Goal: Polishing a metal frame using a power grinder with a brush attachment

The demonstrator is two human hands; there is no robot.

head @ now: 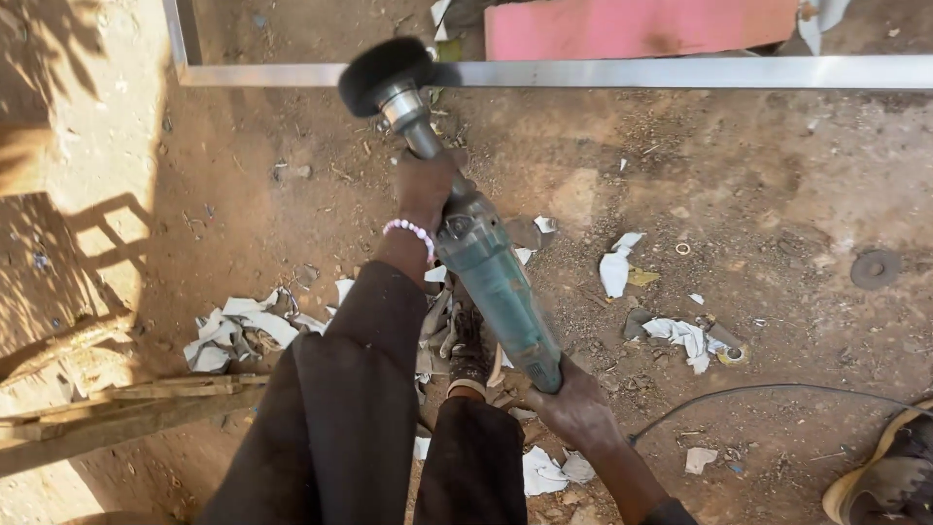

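A person stands over bare, littered ground and works a teal angle grinder (491, 282) with both hands. The left hand (425, 188) is clenched around the tool's neck just behind the silver head, a pink and white bead bracelet (412, 231) on the wrist and a dark sleeve (360, 389) covering the forearm. The right hand (575, 403) grips the rear end of the grinder's body, near where a black cable (768, 389) trails off across the dirt to the right. At the front of the tool, a dark round brush (381, 70) blurs against the long silver metal bar (661, 72) that runs across the top of the view and meets an upright piece at the left corner. A pink board (632, 27) lies just beyond the bar. Scraps of white paper (238, 329) are scattered over the reddish earth, a round metal disc (875, 268) lies well to the right, and rough wooden slats (126, 403) sit at lower left.
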